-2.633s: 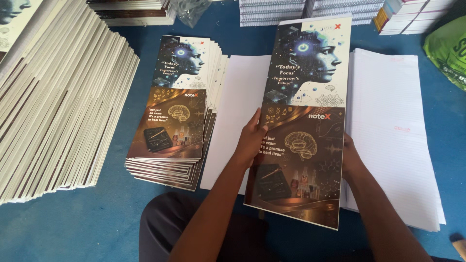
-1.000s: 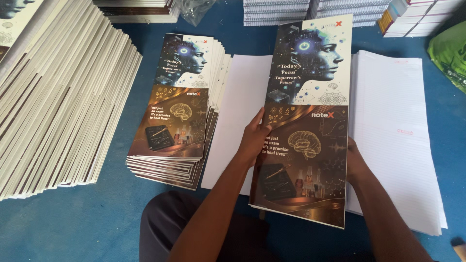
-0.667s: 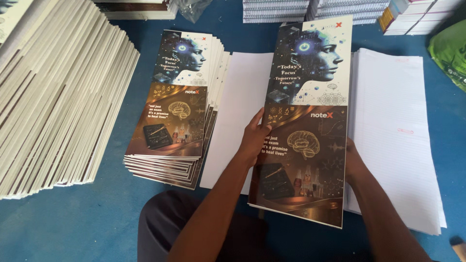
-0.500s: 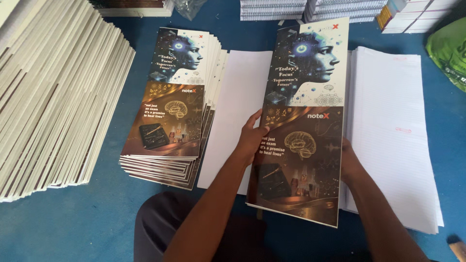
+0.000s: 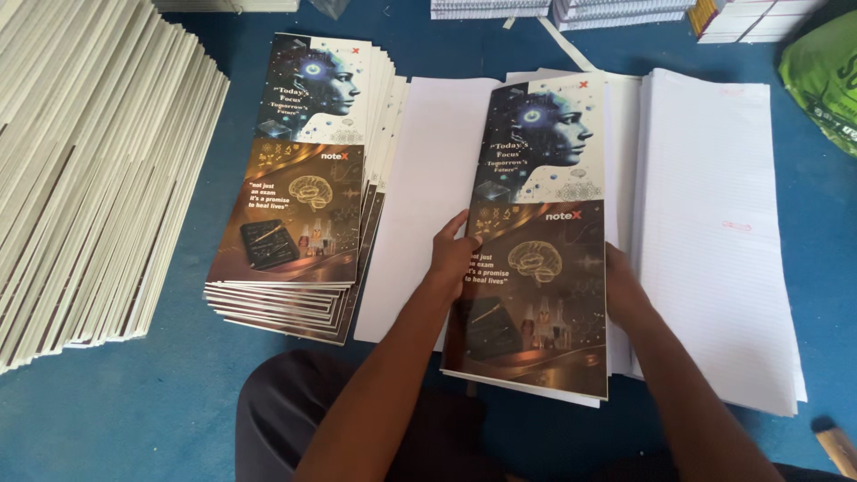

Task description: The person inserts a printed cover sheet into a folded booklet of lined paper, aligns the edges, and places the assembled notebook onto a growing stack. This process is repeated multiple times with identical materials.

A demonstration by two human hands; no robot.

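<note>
- Holding a printed notebook cover (image 5: 536, 241) over white ruled sheets (image 5: 714, 232), long axis running away from the body, top edge tilting slightly right.
- Pinching the cover's left edge with the left hand (image 5: 453, 259), thumb lying on the printed face, fingers (image 5: 460, 228) curling together at the edge.
- Gripping the right edge with the right hand (image 5: 625, 290), mostly tucked behind the cover; fingers hidden, so spread impossible to tell.
- Sitting between both hands, equally near each.
- Resting to the left on the blue floor (image 5: 134, 402): a stack of matching covers (image 5: 295, 205), well apart from the fingers; fanned cream-edged booklets (image 5: 80, 178) farther left.
</note>
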